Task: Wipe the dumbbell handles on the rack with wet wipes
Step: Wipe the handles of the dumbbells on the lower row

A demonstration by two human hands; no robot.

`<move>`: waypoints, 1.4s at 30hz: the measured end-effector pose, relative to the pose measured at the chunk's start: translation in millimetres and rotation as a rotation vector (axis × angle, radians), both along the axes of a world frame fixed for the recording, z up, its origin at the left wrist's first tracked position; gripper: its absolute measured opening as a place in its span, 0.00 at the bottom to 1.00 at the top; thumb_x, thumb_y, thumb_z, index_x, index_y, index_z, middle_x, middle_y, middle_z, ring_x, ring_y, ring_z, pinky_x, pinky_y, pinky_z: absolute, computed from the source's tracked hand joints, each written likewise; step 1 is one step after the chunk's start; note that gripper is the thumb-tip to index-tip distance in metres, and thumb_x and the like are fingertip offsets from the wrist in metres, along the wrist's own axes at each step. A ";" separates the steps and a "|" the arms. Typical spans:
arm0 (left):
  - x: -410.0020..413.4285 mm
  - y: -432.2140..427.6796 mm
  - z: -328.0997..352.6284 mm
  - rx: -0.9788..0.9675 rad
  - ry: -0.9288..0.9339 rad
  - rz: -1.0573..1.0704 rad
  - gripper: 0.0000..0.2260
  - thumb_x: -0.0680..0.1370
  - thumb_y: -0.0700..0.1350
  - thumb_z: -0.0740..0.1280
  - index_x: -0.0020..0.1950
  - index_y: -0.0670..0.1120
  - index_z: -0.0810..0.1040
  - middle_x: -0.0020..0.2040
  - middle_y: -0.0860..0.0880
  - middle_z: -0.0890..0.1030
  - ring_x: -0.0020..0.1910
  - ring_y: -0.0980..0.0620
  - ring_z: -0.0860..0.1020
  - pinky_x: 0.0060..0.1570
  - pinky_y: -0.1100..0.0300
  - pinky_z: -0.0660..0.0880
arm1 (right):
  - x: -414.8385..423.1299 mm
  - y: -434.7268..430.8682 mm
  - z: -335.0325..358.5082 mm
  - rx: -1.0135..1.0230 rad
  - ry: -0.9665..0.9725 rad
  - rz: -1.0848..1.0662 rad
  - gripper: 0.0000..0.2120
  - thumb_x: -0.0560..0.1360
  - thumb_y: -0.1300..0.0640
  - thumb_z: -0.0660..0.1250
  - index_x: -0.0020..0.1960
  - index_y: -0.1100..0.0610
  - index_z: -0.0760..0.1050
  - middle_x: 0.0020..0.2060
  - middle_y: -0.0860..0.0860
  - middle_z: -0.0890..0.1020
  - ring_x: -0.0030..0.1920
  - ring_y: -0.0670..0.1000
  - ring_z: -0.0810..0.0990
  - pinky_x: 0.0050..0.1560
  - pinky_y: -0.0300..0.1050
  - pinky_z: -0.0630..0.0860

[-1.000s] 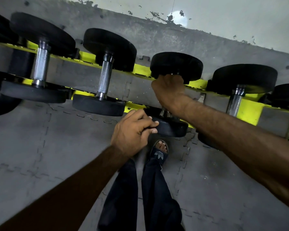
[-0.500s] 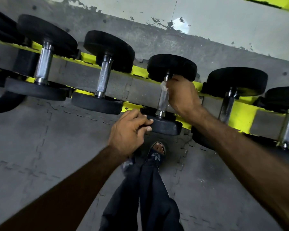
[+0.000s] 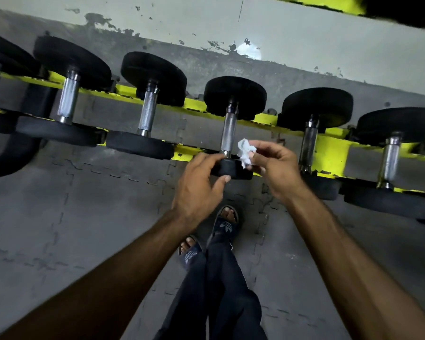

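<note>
**Wipe held beside the fourth handle**

One wipe [image 3: 246, 153], white and crumpled, is pinched between the thumb and fingertips of the right hand [image 3: 274, 168]. The other fingers of that hand are loosely bent. The wipe sits just right of the lower end of a steel handle [image 3: 228, 133]; whether the two touch is hard to tell.

That handle belongs to the fourth dumbbell [image 3: 234, 96] from the left. The left hand [image 3: 199, 185] grips its near head [image 3: 234, 171], fingers curled over the top and thumb underneath, covering the head's left part.

Six dumbbells lie across the yellow rack [image 3: 329, 153], heads on its front and back rails. The leftmost is cut off by the frame edge (only a handle and slivers of black show). The fifth handle is dark and blurred.

A curved black shape at the rack's left end cannot be identified. Another yellow rail at the top right corner is smeared.

Below are a grey tiled floor [image 3: 84, 217] and two sandals [image 3: 225, 227]; behind is a chipped wall [image 3: 304, 33].
</note>
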State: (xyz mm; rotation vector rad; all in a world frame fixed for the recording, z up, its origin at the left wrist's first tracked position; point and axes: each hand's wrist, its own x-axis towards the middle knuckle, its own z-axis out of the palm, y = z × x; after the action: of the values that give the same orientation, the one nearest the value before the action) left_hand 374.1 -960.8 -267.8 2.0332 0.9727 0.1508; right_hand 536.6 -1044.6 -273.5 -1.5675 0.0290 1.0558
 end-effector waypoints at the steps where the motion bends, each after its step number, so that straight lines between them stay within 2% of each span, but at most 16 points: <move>1: 3.2 -6.2 6.6 -0.066 -0.028 0.026 0.25 0.75 0.45 0.75 0.71 0.49 0.74 0.60 0.53 0.76 0.59 0.55 0.75 0.61 0.58 0.76 | -5.5 -9.6 7.8 0.022 0.041 -0.007 0.11 0.74 0.73 0.66 0.50 0.61 0.81 0.44 0.53 0.85 0.41 0.49 0.84 0.41 0.41 0.82; 3: 11.3 -14.8 17.0 -0.213 -0.064 0.079 0.31 0.73 0.44 0.77 0.74 0.49 0.71 0.60 0.54 0.76 0.57 0.58 0.76 0.58 0.65 0.76 | -13.2 -24.5 16.9 0.048 0.117 -0.012 0.11 0.74 0.73 0.67 0.52 0.62 0.81 0.45 0.55 0.85 0.41 0.49 0.84 0.40 0.40 0.81; 5: 19.8 -21.7 24.1 -0.345 -0.108 0.088 0.34 0.71 0.41 0.79 0.75 0.48 0.71 0.59 0.54 0.78 0.52 0.59 0.78 0.55 0.64 0.78 | -16.1 -40.3 24.6 0.075 0.189 -0.033 0.10 0.74 0.72 0.67 0.52 0.62 0.80 0.45 0.57 0.85 0.41 0.51 0.84 0.38 0.39 0.81; 9: 34.1 -32.3 27.0 -0.366 -0.203 0.036 0.24 0.69 0.36 0.79 0.64 0.45 0.81 0.53 0.52 0.85 0.50 0.56 0.83 0.57 0.51 0.81 | -12.0 -63.1 36.3 0.115 0.279 -0.101 0.10 0.75 0.73 0.65 0.49 0.61 0.79 0.42 0.59 0.85 0.36 0.51 0.84 0.36 0.38 0.81; 11: 40.3 -40.2 29.1 -0.347 -0.223 0.021 0.20 0.68 0.36 0.79 0.59 0.45 0.84 0.51 0.52 0.86 0.50 0.56 0.84 0.56 0.53 0.81 | -8.8 -72.2 39.1 0.122 0.289 -0.133 0.09 0.75 0.74 0.65 0.48 0.62 0.79 0.40 0.60 0.84 0.33 0.51 0.83 0.34 0.38 0.81; 15: 56.1 -54.0 30.6 -0.321 -0.202 0.015 0.14 0.70 0.37 0.79 0.54 0.45 0.86 0.46 0.54 0.85 0.46 0.59 0.84 0.51 0.63 0.80 | -1.2 -85.0 36.6 0.070 0.168 -0.148 0.09 0.74 0.73 0.68 0.50 0.62 0.79 0.41 0.60 0.84 0.32 0.52 0.82 0.30 0.39 0.79; 19: 80.9 -64.5 28.1 -0.334 -0.149 0.088 0.07 0.72 0.38 0.78 0.49 0.44 0.87 0.41 0.55 0.85 0.41 0.63 0.83 0.45 0.68 0.78 | 15.7 -93.5 30.2 -0.025 0.008 -0.141 0.07 0.72 0.70 0.72 0.50 0.66 0.82 0.36 0.57 0.85 0.28 0.50 0.79 0.27 0.39 0.75; 21: 93.7 -70.0 25.1 -0.345 -0.109 0.115 0.06 0.72 0.40 0.78 0.47 0.46 0.87 0.41 0.55 0.85 0.41 0.62 0.83 0.45 0.66 0.79 | 26.5 -97.2 29.8 -0.029 -0.025 -0.110 0.08 0.73 0.69 0.72 0.51 0.67 0.82 0.38 0.58 0.86 0.32 0.51 0.81 0.31 0.39 0.78; 23: 105.0 -74.2 21.4 -0.371 -0.103 0.177 0.05 0.72 0.41 0.78 0.45 0.48 0.86 0.40 0.54 0.85 0.40 0.59 0.84 0.45 0.63 0.80 | 37.2 -101.8 31.1 0.013 -0.002 -0.052 0.10 0.73 0.70 0.71 0.54 0.68 0.81 0.44 0.60 0.86 0.39 0.52 0.83 0.40 0.40 0.82; 25: 117.6 -79.1 17.9 -0.404 -0.103 0.241 0.05 0.72 0.40 0.78 0.47 0.46 0.87 0.41 0.52 0.86 0.41 0.57 0.84 0.47 0.60 0.80 | 51.7 -110.2 32.1 0.067 0.031 0.026 0.13 0.73 0.71 0.70 0.58 0.69 0.80 0.50 0.62 0.85 0.45 0.52 0.83 0.50 0.44 0.82; 27: 129.3 -84.9 16.9 -0.431 -0.088 0.251 0.05 0.74 0.40 0.76 0.49 0.45 0.87 0.43 0.51 0.86 0.43 0.56 0.84 0.49 0.59 0.80 | 67.7 -119.6 28.7 0.087 -0.009 0.101 0.16 0.71 0.73 0.71 0.59 0.67 0.80 0.51 0.61 0.85 0.48 0.51 0.83 0.54 0.45 0.81; 33: 157.6 -106.9 24.4 -0.531 -0.088 0.142 0.06 0.80 0.41 0.68 0.53 0.46 0.85 0.44 0.49 0.86 0.42 0.58 0.82 0.49 0.59 0.79 | 105.0 -133.8 11.3 -0.029 -0.133 0.081 0.09 0.70 0.70 0.74 0.50 0.65 0.82 0.44 0.60 0.86 0.41 0.52 0.83 0.42 0.44 0.82; 36: 166.2 -113.9 9.9 -0.293 -0.015 0.164 0.06 0.78 0.44 0.72 0.54 0.48 0.85 0.44 0.54 0.84 0.43 0.61 0.81 0.50 0.61 0.80 | 128.5 -137.0 -4.4 -0.103 -0.226 0.100 0.08 0.71 0.69 0.74 0.49 0.64 0.82 0.44 0.60 0.85 0.40 0.52 0.83 0.40 0.42 0.82; 38: 165.2 -116.0 2.6 -0.117 0.083 0.190 0.12 0.75 0.48 0.75 0.57 0.48 0.84 0.49 0.55 0.82 0.47 0.59 0.81 0.52 0.60 0.80 | 145.3 -138.2 -17.6 -0.165 -0.320 0.105 0.08 0.71 0.67 0.75 0.47 0.58 0.83 0.43 0.54 0.86 0.43 0.52 0.85 0.42 0.43 0.83; 40: 162.5 -117.8 -3.6 -0.049 0.157 0.176 0.18 0.73 0.52 0.77 0.60 0.48 0.82 0.53 0.55 0.79 0.50 0.56 0.79 0.53 0.58 0.79 | 159.7 -135.3 -33.8 -0.209 -0.394 0.165 0.09 0.70 0.65 0.76 0.45 0.53 0.83 0.41 0.51 0.86 0.41 0.50 0.85 0.43 0.45 0.83; 42: 160.0 -120.3 -10.7 -0.039 0.219 0.150 0.21 0.71 0.54 0.78 0.61 0.49 0.81 0.56 0.53 0.78 0.53 0.54 0.78 0.56 0.55 0.79 | 166.4 -128.3 -50.0 -0.242 -0.453 0.305 0.07 0.71 0.64 0.75 0.46 0.54 0.84 0.40 0.49 0.86 0.40 0.48 0.84 0.44 0.48 0.83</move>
State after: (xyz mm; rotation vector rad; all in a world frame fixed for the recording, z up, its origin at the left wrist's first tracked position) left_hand 534.1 -1081.2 -278.5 1.9696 1.2555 -0.0113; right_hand 703.0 -1173.0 -323.6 -2.0490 -0.4170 0.9278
